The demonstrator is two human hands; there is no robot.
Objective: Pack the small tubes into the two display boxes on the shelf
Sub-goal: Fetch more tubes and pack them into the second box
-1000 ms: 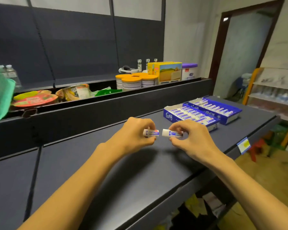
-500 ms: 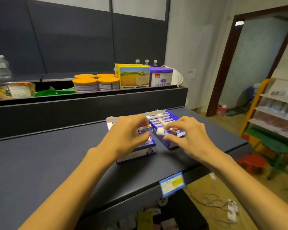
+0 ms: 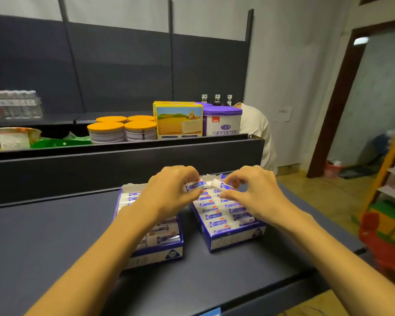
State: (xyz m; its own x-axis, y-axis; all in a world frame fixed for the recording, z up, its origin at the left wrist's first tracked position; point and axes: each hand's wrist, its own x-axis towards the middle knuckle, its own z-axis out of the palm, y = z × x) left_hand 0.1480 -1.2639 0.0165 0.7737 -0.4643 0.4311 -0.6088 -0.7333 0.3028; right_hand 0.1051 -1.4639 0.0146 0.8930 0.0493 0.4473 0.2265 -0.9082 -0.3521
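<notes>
Two blue-and-white display boxes stand side by side on the dark shelf, the left box (image 3: 160, 254) and the right box (image 3: 235, 240), both holding rows of small white-and-blue tubes. My left hand (image 3: 169, 195) pinches one small tube (image 3: 194, 186) above the gap between the boxes, near their far end. My right hand (image 3: 253, 197) pinches a second tube (image 3: 221, 184) over the far end of the right box. The two tubes nearly touch tip to tip. My left forearm hides much of the left box.
A raised dark ledge (image 3: 123, 165) runs behind the boxes. On the upper shelf stand orange-lidded tins (image 3: 123, 131), a yellow carton (image 3: 179, 120) and a purple-lidded can (image 3: 222, 120). A doorway (image 3: 374, 106) and a coloured rack (image 3: 392, 201) lie to the right.
The view has closed in on the boxes. Both hands, each still holding a tube, have moved from the open shelf to above the far ends of the boxes.
</notes>
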